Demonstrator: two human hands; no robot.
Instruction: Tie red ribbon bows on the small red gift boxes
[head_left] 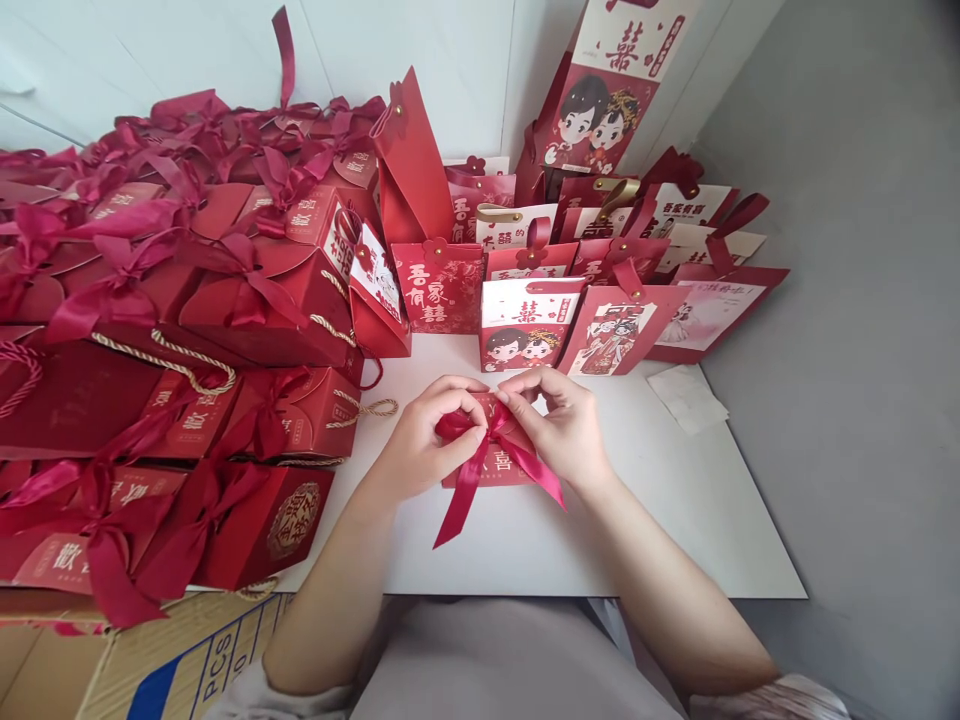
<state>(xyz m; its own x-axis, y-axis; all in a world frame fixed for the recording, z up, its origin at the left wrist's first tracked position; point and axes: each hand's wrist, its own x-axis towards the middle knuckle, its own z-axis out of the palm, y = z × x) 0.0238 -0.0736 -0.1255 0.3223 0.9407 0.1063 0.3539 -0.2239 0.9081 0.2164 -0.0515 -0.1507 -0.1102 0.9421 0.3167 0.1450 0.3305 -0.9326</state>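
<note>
A small red gift box point(499, 465) with pale lettering rests on the white table in front of me. Across its top lies a dark red satin ribbon point(466, 490) formed into a bow, its two tails hanging toward me. My left hand point(431, 435) pinches the bow's left loop between thumb and fingers. From the other side, my right hand point(559, 420) has thumb and forefinger closed on the ribbon near the knot and right loop. Fingers cover part of both loops and the box's far edge.
Stacked red gift boxes point(255, 290) with ribbon bows fill the left side. Several upright paper gift bags point(529, 320) stand at the back against the wall. A white paper napkin point(686, 398) lies at right on the table point(675, 520). Below left is a cardboard box point(202, 650).
</note>
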